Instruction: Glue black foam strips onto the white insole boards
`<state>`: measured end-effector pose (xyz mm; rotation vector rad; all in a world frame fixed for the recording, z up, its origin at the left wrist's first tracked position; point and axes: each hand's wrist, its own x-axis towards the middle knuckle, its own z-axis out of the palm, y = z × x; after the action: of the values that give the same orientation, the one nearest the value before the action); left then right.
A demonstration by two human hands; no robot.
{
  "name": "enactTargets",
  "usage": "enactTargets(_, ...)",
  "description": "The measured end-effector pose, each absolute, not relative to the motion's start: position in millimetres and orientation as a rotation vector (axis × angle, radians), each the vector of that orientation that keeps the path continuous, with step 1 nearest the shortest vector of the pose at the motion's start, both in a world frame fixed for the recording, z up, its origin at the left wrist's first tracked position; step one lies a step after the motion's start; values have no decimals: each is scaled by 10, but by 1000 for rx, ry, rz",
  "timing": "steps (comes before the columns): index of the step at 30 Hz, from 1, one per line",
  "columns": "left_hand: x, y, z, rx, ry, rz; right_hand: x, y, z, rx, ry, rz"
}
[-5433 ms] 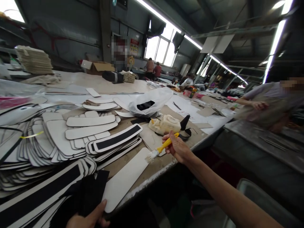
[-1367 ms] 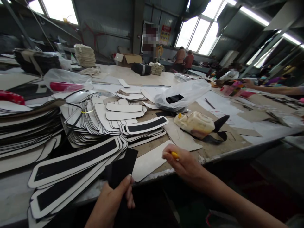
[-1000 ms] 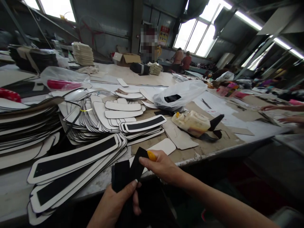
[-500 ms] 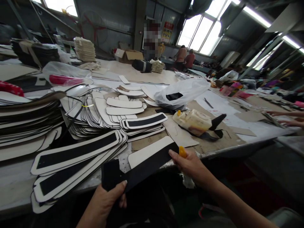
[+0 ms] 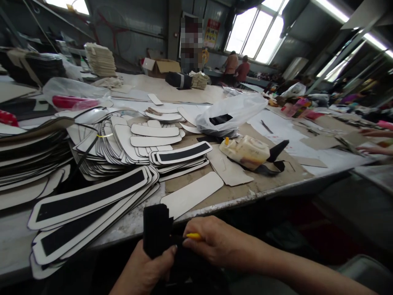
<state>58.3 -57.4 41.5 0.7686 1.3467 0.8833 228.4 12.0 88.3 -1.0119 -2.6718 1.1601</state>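
Observation:
My left hand (image 5: 147, 268) grips a stack of black fabric strips (image 5: 156, 231) upright below the table's front edge. My right hand (image 5: 211, 241) is closed beside that stack; a yellow brush handle (image 5: 194, 236) pokes from its fingers, which pinch at the strips. On the table just above lies a blank white board piece (image 5: 192, 194). To its left are fanned board pieces with black strips stuck on them (image 5: 89, 200).
A glue jug (image 5: 247, 151) lies on its side on brown cardboard, with a white plastic bag (image 5: 230, 114) behind it. Piles of white board pieces (image 5: 123, 143) cover the table's left. Other people's hands (image 5: 373, 139) reach in at the far right; two people stand by the window.
Half a second ago a black strip was stretched between both hands over the white board. Now both hands have dropped below the table edge, close together at the black stack.

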Motion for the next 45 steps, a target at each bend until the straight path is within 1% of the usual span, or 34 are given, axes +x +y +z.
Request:
enactTargets(3,513,-519,316,652,1457,961,2336,313,848,-1171,-2758,916)
enactTargets(5,465,-442,259,476,1505,1075,2332,488,856,-1225,-2795,834)
enactTargets(8,424,-306,198,397,1497,1141,2252,755,838,-1181,-2867,948)
enactTargets(11,419,-190,147,468,1476,1063,2130,983,734,-1057,-2913,1136)
enactTargets(15,412,-82,91,512,1480,950,2003,1183,566,-1054,-2906,1254)
enactTargets(24,384,24,44,518,1518,846,1947,1297,483,-1071,-2908,1282)
enactTargets(30,429,87,59,535,1639,767,1957,1344,470,-1063,-3023,1286)
enactTargets(34,453,109,71,555,1700,750,1954,1342,455,-1053,-3094,1212)
enactTargets(40,469,66,109,571,1690,799,2037,1313,549,-1081,-3147,970)
enactTargets(45,444,25,68,590,1656,821,2252,1353,614,-1267,-3143,823)
